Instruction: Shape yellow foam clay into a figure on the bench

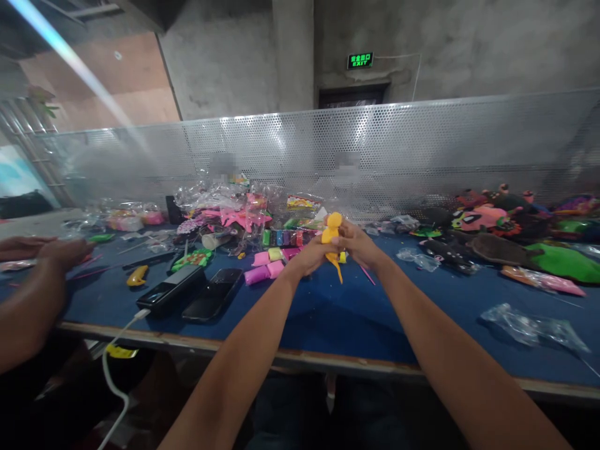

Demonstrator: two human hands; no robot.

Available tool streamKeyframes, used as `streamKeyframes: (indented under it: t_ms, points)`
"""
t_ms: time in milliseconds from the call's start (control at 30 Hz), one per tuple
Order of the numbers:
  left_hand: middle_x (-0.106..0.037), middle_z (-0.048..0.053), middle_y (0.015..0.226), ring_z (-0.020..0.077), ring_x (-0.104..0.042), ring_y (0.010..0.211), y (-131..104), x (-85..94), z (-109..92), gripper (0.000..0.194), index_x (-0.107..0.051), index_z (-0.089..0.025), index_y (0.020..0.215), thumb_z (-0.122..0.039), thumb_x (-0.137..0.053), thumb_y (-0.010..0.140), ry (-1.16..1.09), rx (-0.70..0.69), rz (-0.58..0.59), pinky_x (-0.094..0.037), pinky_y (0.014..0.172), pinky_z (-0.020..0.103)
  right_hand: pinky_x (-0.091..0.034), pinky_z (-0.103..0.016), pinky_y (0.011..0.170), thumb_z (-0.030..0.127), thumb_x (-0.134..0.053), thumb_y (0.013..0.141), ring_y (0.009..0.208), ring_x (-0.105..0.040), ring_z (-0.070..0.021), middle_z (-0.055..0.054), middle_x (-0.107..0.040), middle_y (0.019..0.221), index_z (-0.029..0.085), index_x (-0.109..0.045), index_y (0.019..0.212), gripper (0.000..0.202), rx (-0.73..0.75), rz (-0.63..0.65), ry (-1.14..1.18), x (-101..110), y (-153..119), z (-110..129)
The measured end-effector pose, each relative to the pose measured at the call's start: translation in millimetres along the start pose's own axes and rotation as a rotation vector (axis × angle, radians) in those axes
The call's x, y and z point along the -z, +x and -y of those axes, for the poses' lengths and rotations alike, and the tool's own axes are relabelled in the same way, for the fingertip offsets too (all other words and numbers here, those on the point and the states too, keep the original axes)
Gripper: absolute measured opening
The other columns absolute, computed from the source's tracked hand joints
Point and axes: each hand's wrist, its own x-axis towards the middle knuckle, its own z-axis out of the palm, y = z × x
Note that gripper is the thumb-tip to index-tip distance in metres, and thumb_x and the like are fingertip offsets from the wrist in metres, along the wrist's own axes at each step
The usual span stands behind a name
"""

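Note:
A small yellow clay figure [332, 232] with a round head and a thin dangling tail is held up over the blue table [328, 319]. My left hand [310, 255] is closed around its lower left side. From the right, my right hand [360, 242] pinches the figure near its middle. Fingers partly cover its body. Just left of my hands lie pink, yellow and purple clay packs [265, 267], with a row of darker coloured packs [282, 238] behind them. A thin purple stick [368, 275] rests on the table below my right hand.
A black phone [213, 295] and a power bank [171, 290] with a white cable lie left. Plastic wrappers and a pink star-shaped piece [244, 215] pile up behind. Another person's hands [60, 250] are at far left. Plush items [492, 219] and clear bags [529, 325] lie right.

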Motion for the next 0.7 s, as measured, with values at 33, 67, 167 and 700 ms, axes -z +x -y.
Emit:
streamKeyframes:
  t_ms: [33,67,167,700]
  points:
    - [-0.066,0.003,0.08,0.0129,-0.06,0.074,2.6,1.2,1.9,0.035,-0.067,-0.013,0.089,-0.018,-0.078,0.057,0.03,-0.051,-0.051,-0.043,0.068,0.025,-0.056,-0.035,0.079,0.05,-0.081,0.068,0.097,-0.066,-0.0232,-0.007,-0.071,0.108,0.025,-0.069,0.113,0.053,0.018,-0.023,-0.07,2.7,1.8,-1.5]
    - [-0.066,0.003,0.082,0.0137,-0.061,0.077,5.0,2.2,3.6,0.037,-0.067,-0.013,0.092,-0.018,-0.078,0.057,0.068,-0.089,-0.09,-0.043,0.069,0.025,-0.055,-0.038,0.084,0.05,-0.081,0.067,0.101,-0.065,-0.0249,-0.008,-0.071,0.109,0.024,-0.071,0.111,0.052,0.035,-0.066,-0.151,4.6,3.6,-3.2]
    - [-0.067,0.003,0.088,0.0149,-0.061,0.082,10.3,3.8,7.7,0.047,-0.065,-0.014,0.104,-0.015,-0.078,0.058,0.174,-0.135,-0.164,-0.044,0.073,0.026,-0.053,-0.042,0.085,0.054,-0.078,0.069,0.097,-0.067,-0.0269,-0.009,-0.074,0.102,0.021,-0.074,0.098,0.043,0.048,-0.232,-0.302,4.8,8.3,-10.0]
    - [-0.069,0.007,0.081,0.0169,-0.067,0.076,7.7,-8.0,1.2,0.031,-0.065,-0.011,0.104,-0.037,-0.056,0.091,-0.26,0.018,-0.118,-0.054,0.072,0.028,-0.044,-0.027,0.054,0.053,-0.08,0.068,0.06,-0.054,-0.0138,-0.001,-0.068,0.075,0.024,-0.074,0.1,0.045,-0.053,-0.145,0.184,2.1,2.4,-1.8]
